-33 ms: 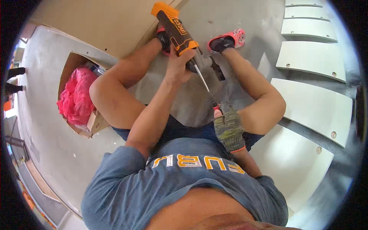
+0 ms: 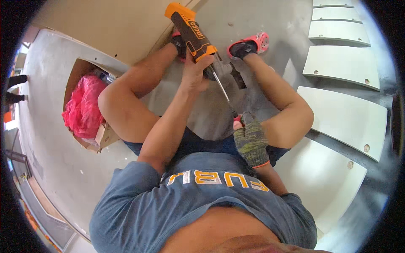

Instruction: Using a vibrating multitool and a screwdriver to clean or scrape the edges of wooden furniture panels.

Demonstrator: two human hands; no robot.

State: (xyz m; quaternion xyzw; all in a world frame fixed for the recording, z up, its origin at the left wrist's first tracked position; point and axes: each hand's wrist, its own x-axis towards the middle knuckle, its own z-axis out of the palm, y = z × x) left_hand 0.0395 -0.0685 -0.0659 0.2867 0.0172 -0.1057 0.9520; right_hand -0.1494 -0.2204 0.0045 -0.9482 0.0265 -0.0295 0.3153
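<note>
My bare left hand [image 2: 195, 72] is closed around the front part of an orange and black cordless power tool [image 2: 192, 31], held slantwise between my legs. A grey metal head sits at the tool's near end, with a dark flat piece beside it. In my right hand [image 2: 251, 141], which wears a green and dark fingerless-tipped knit glove, is a screwdriver [image 2: 221, 87]. Its red handle is mostly covered by my fingers. The long shiny shaft points up and left to the tool's head; whether the tip touches a screw cannot be made out.
An open cardboard box [image 2: 101, 139] with a pink plastic bag [image 2: 84, 105] stands left of my knee. White curved panels [image 2: 341, 118] lie in a row along the right. A large beige board [image 2: 101, 29] lies ahead on the left. My feet wear pink clogs [image 2: 262, 42].
</note>
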